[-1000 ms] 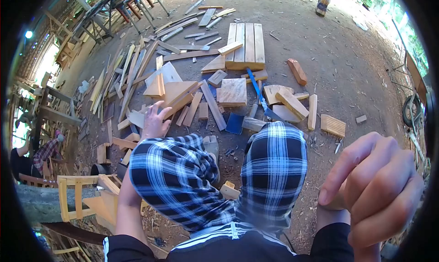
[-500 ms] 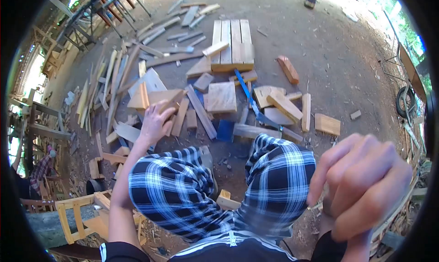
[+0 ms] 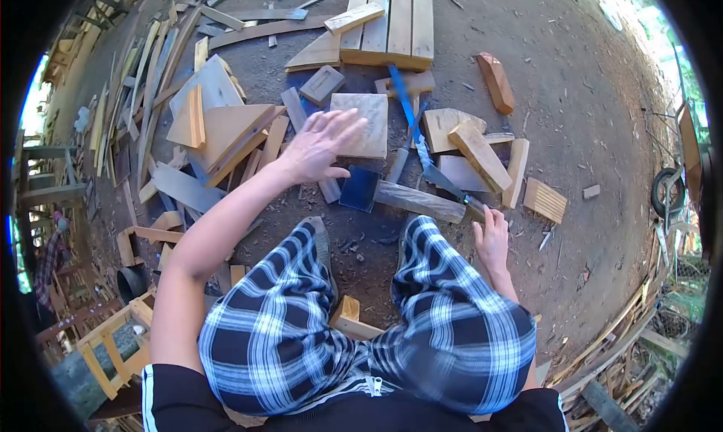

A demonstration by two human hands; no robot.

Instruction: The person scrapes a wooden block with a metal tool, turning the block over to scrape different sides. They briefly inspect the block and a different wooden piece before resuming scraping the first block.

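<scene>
I sit low over a dirt floor, my knees in blue plaid trousers. My left hand reaches forward with fingers spread, over a narrow plank and the left edge of a square pale board. It holds nothing. Down by my right knee, my right hand has its fingers apart and empty, just beside the end of a round wooden piece. A dark blue flat piece lies between my hands. A blue-handled saw lies past it.
Wood offcuts and planks litter the ground to the left and ahead. A slatted pallet lies at the top, a reddish block to its right, a ribbed board further right. A wheel stands at the right edge.
My left hand moved right from the triangular boards to the square board. My right hand dropped from near the camera to the ground by my knee. The view tilted down.
</scene>
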